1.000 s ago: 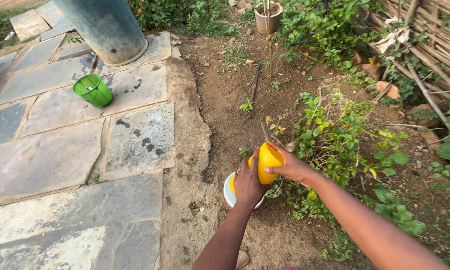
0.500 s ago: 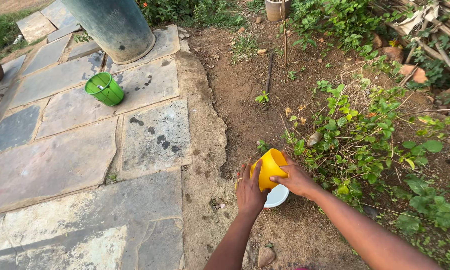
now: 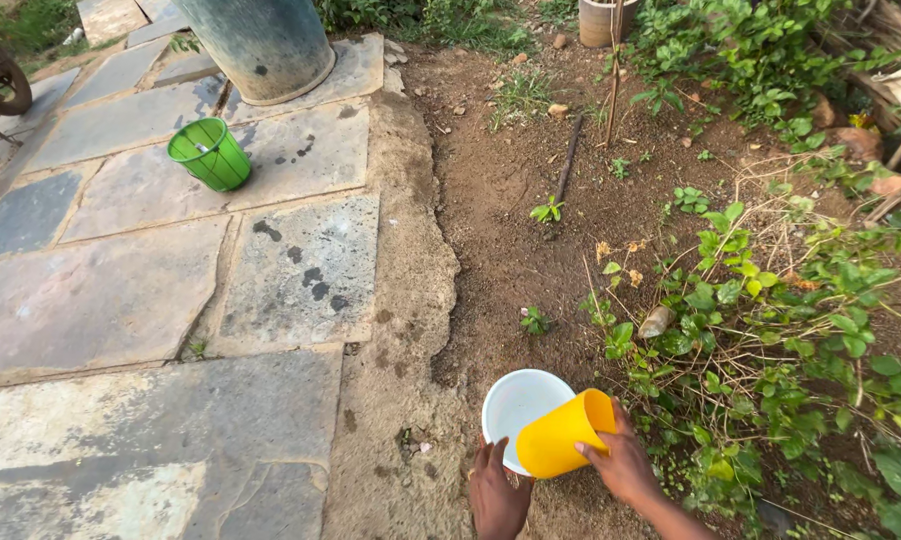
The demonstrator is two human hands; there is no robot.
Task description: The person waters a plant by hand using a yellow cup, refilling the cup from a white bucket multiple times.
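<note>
Down at the bottom of the head view, on bare soil beside the stone paving (image 3: 270, 270), the right hand (image 3: 625, 465) wraps a yellow cup (image 3: 560, 432), its grip closed around the cup's base end. The cup lies tipped on its side, mouth toward the left, over the rim of a white bowl (image 3: 518, 405). The left hand (image 3: 497, 495) sits at the bowl's near edge, fingers spread against it; whether it truly clasps the rim I cannot tell.

To do this well, I judge the bowl should be kept steady and level with the left hand while the cup's mouth stays inside the bowl's rim. Tilting slowly would keep anything from spilling onto the soil. Leafy plants (image 3: 760, 300) crowd the right side, so the right elbow wants room. A green basket (image 3: 210, 153) stands well apart on the paving.
</note>
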